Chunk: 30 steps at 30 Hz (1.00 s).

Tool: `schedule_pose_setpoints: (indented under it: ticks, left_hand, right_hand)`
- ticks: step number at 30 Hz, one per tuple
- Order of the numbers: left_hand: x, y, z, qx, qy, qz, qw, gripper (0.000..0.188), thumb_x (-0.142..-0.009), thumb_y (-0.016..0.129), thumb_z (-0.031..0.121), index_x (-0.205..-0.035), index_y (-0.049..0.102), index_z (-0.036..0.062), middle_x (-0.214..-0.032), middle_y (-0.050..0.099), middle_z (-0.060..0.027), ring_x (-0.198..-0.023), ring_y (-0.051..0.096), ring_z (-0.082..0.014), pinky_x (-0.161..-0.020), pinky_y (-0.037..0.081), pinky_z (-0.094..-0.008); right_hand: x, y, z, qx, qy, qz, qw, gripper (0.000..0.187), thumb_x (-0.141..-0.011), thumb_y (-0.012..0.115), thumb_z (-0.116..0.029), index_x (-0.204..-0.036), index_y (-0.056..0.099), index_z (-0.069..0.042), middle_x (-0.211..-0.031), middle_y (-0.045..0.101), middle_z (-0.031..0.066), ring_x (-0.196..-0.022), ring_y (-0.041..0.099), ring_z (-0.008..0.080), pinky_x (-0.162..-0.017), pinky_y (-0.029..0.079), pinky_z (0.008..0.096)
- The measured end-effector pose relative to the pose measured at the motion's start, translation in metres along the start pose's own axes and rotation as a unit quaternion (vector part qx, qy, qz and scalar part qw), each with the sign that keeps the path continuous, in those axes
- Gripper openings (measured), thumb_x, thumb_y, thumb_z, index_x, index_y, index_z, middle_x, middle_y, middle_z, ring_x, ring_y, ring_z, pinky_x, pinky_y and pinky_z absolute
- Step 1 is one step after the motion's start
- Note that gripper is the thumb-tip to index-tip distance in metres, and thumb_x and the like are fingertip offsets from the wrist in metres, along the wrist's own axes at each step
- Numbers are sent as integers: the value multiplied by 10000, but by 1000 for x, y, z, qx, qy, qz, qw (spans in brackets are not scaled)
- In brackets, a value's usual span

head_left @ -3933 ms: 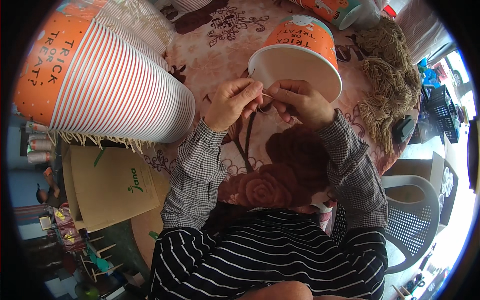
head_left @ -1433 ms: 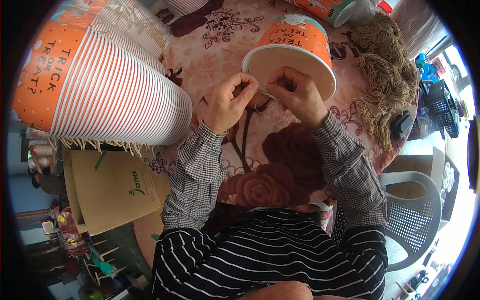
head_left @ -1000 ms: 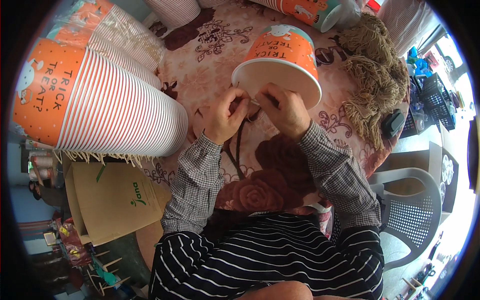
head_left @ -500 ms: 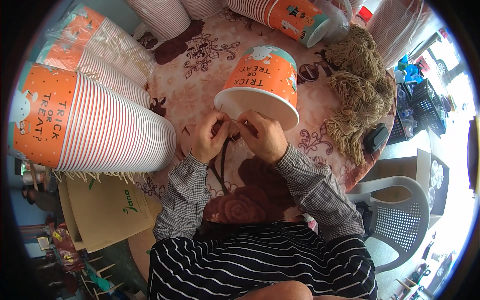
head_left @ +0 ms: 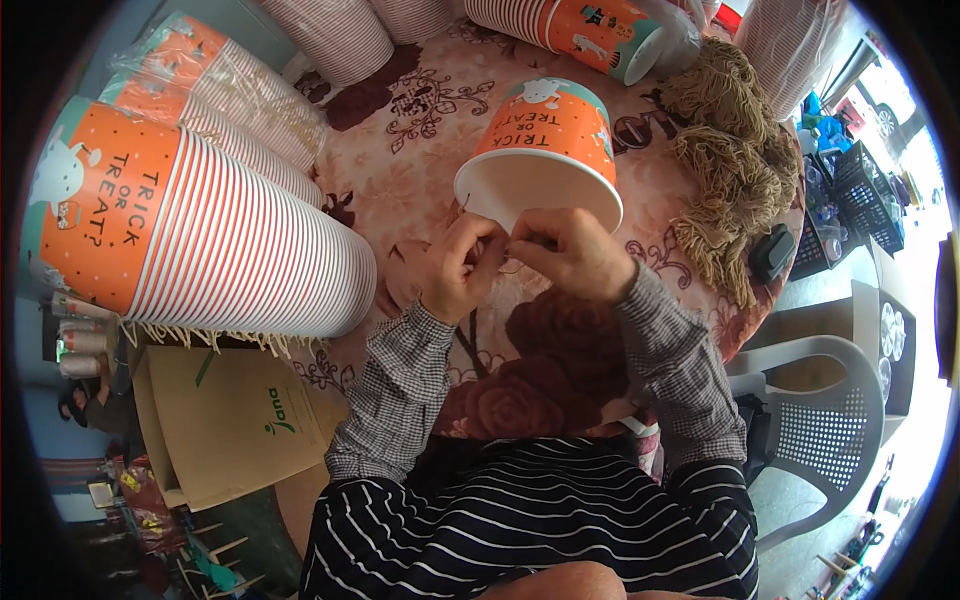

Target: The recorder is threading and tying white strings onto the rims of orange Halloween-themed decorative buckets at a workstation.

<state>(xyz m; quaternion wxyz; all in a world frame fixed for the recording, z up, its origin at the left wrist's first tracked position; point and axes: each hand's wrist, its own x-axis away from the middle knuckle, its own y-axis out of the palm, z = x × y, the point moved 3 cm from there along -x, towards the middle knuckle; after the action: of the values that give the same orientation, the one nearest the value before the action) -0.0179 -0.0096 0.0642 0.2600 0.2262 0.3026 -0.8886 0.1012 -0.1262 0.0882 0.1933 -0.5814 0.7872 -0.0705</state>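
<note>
An orange paper bucket (head_left: 556, 148) with a white rim and teal patches lies on its side, its mouth toward me. Just in front of that mouth, my left hand (head_left: 462, 268) and my right hand (head_left: 578, 258) meet with pinched fingertips. Between them seems to be a thin cord, mostly hidden by the fingers; a short dark end (head_left: 464, 203) sticks up above my left hand. On the right of the table lies a heap of tan cords (head_left: 735, 190).
A long nested stack of paper buckets (head_left: 250, 235) lies at left, with plastic-wrapped stacks (head_left: 225, 90) behind. Another stack (head_left: 560, 28) lies at the far side. A dark case (head_left: 772, 252) sits by the right table edge. A cardboard box (head_left: 240, 420) and plastic chair (head_left: 825, 430) flank me.
My right hand has drawn slightly away from the left, its fingertips still pinched. The whole view has shifted a little, so the bucket and table appear farther right.
</note>
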Motion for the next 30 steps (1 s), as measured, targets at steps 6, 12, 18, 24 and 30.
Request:
schedule_pose_setpoints:
  ticks: [6, 12, 18, 24, 30]
  left_hand:
    - [-2, -1, -1, 13, 4, 13, 1000, 122, -850, 598, 11, -969, 572, -6, -857, 601, -66, -668, 576, -118, -537, 444, -231]
    - [0, 5, 7, 17, -30, -10, 999, 179, -859, 599, 38, -1028, 570, -13, -921, 608, -92, -780, 623, -151, -638, 503, -246]
    - [2, 14, 16, 25, -42, -27, 998, 241, -864, 624, 86, -1072, 564, -20, -1039, 596, -124, -877, 633, -186, -720, 529, -271]
    - [1, 11, 4, -19, -54, 24, 998, 243, -890, 622, 152, -1058, 574, -16, -965, 618, -108, -807, 613, -173, -659, 492, -274]
    - [2, -7, -19, -16, -146, 88, 985, 201, -944, 562, 142, -1066, 564, -18, -861, 621, -50, -777, 553, -71, -691, 458, -230]
  right_hand:
    - [34, -87, 11, -326, -205, -36, 922, 141, -828, 670, -147, -811, 670, -6, -773, 624, 101, -501, 462, 81, -416, 314, 211]
    - [35, -133, 46, -357, -113, 362, 854, 182, -950, 516, -147, -935, 619, 3, -954, 630, 97, -859, 567, 155, -788, 462, 314]
    - [17, -96, 55, -470, -62, 172, 863, 145, -958, 487, -127, -1010, 575, -23, -991, 644, 127, -902, 632, 228, -807, 519, 364]
    - [-3, -8, 41, -494, -20, 20, 869, 119, -945, 533, -114, -963, 622, -36, -1202, 599, 137, -1039, 603, 210, -926, 471, 339]
    - [-6, 3, 63, -380, 11, 13, 925, 120, -940, 562, -136, -974, 620, -37, -1172, 615, 99, -1063, 583, 171, -909, 470, 320]
